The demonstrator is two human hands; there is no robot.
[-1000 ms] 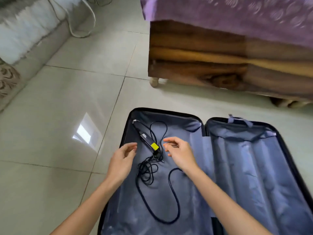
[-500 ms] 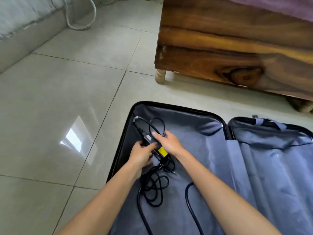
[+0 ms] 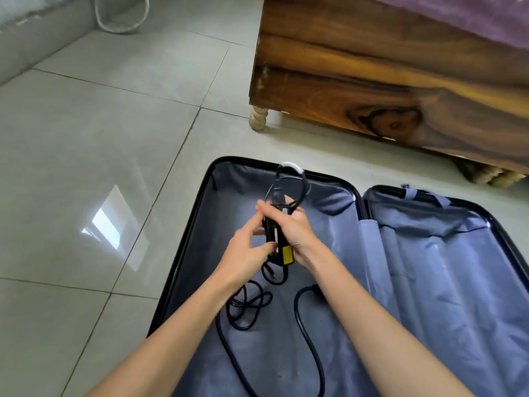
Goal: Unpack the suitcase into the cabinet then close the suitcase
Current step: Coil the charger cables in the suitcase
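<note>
An open black suitcase [image 3: 183, 270] with grey-blue lining lies flat on the tiled floor, both halves spread. Over its left half I hold a black power adapter [image 3: 276, 239] with a yellow label. My right hand [image 3: 292, 227] grips the adapter from the right side. My left hand [image 3: 246, 250] pinches it from the left. A loop of its black cable [image 3: 300, 181] sticks up above my hands. The rest of the cable [image 3: 303, 325] trails in coils and one long loop on the lining below.
A wooden bed frame [image 3: 372, 81] with a turned leg [image 3: 259, 117] stands just beyond the suitcase, a purple cover on top. Grey floor tiles [image 3: 100, 167] spread to the left. A white cord [image 3: 123, 27] lies by the wall at the far left.
Both hands reached in, closed on the adapter and lifted it off the lining. The upper cable loop has risen with it; the lower cable still lies in the case.
</note>
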